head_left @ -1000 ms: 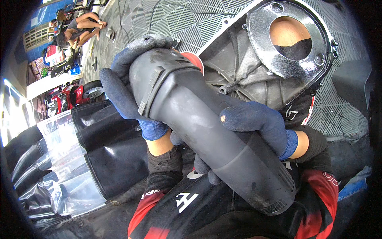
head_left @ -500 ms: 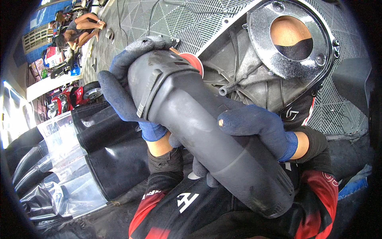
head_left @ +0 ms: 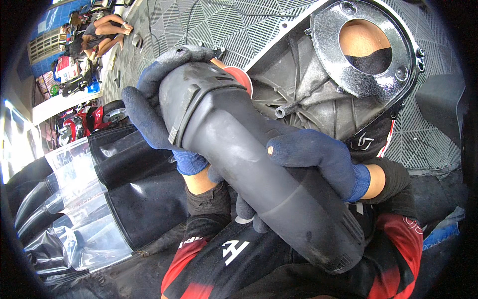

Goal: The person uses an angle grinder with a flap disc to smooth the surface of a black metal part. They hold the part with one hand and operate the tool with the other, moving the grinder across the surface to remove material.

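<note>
A thick black power tool, in shape like an angle grinder or polisher, lies diagonally across my lap. Around its upper-left head curls my gloved left hand, with a worn grey fingertip over the top. My right hand, also in a dark blue glove, grips the body midway, thumb across it and fingertips showing underneath. A red round disc with a pale rim shows partly behind the head. Beyond it is a grey metal casing with ribs and a shiny ring flange around a hole.
Grey tiled grating covers the floor, with thin cables across it. At left lies a black sheet with a clear plastic panel. Farther off stand a red motorcycle and a seated person. A dark flat panel is at right.
The tool and my right hand have shifted very slightly leftward. Both hands keep their grip, and the casing has barely moved.
</note>
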Tool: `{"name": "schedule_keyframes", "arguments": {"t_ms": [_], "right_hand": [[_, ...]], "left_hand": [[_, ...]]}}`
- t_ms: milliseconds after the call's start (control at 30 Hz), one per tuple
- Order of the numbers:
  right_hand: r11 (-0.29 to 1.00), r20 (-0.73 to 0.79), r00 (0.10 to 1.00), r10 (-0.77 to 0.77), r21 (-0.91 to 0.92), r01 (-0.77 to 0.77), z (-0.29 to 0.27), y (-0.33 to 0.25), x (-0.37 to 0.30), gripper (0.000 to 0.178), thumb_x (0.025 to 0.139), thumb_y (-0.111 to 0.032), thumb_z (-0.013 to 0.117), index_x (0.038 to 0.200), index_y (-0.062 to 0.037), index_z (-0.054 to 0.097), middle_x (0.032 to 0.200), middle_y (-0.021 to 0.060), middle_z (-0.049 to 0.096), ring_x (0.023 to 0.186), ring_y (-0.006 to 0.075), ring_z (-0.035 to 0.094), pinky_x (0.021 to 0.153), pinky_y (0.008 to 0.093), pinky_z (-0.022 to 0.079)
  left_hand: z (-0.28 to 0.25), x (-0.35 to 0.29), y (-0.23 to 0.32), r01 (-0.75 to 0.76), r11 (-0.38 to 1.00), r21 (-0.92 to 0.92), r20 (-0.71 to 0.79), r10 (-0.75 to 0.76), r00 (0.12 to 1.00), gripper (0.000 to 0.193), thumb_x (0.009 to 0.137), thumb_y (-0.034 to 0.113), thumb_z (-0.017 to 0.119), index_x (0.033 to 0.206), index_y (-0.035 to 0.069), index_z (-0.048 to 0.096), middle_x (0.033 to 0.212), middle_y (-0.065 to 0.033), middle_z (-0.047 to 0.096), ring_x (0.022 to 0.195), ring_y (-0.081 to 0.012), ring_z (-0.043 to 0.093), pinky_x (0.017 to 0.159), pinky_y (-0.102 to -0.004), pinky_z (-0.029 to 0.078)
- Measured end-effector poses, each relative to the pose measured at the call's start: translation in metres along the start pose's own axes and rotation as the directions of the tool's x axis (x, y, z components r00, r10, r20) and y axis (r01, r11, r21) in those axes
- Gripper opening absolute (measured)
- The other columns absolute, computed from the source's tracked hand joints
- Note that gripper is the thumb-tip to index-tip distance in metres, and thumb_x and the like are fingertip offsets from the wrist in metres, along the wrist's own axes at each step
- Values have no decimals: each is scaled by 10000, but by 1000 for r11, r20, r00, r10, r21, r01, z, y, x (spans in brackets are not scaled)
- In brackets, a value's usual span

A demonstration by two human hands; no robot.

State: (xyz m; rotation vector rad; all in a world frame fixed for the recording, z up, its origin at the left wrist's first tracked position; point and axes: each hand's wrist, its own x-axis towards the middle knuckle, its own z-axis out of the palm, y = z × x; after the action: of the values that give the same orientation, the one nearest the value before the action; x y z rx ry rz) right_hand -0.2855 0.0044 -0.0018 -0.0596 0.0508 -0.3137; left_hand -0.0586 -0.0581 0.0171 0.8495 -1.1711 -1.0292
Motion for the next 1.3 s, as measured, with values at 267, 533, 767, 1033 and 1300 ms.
{"name": "schedule_keyframes", "arguments": {"t_ms": [267,533,767,1033,1300], "right_hand": [[1000,1,1000,-3,0,3,1,0,0,632,963,-349,495,1373,125,408,1096,328,639,925,388,703,840,435,590],[1000,2,1000,-8,-3,8,0,0,3,634,959,-347,503,1372,125,408,1098,329,638,928,388,703,838,435,591],[1000,4,1000,-10,0,10,1,0,4,635,956,-345,510,1371,126,408,1100,330,637,930,387,703,835,434,592],[1000,3,1000,-4,6,4,0,0,2,637,953,-343,517,1369,126,408,1102,331,636,932,387,703,833,434,593],[1000,8,1000,-10,10,10,-1,-1,5,639,949,-341,525,1368,127,408,1105,332,635,934,386,703,830,434,594]], "left_hand": [[9,6,0,-14,1000,-9,41,14,999,793,1024,548,217,1056,-121,642,1002,-307,680,911,-432,679,857,-522,557],[3,1,-1,-41,998,-54,72,45,996,788,1024,553,213,1069,-101,651,999,-310,680,912,-439,675,861,-518,550],[3,4,-3,-45,998,-40,63,48,997,787,1026,546,203,1063,-94,659,989,-304,683,911,-427,678,852,-509,554],[12,9,-4,-69,996,-53,114,75,991,796,1026,557,204,1052,-98,657,994,-300,681,907,-416,679,825,-493,567],[9,2,-3,-82,993,90,-20,85,996,784,1029,544,200,1056,-93,657,995,-294,684,917,-407,677,859,-486,556]]}}
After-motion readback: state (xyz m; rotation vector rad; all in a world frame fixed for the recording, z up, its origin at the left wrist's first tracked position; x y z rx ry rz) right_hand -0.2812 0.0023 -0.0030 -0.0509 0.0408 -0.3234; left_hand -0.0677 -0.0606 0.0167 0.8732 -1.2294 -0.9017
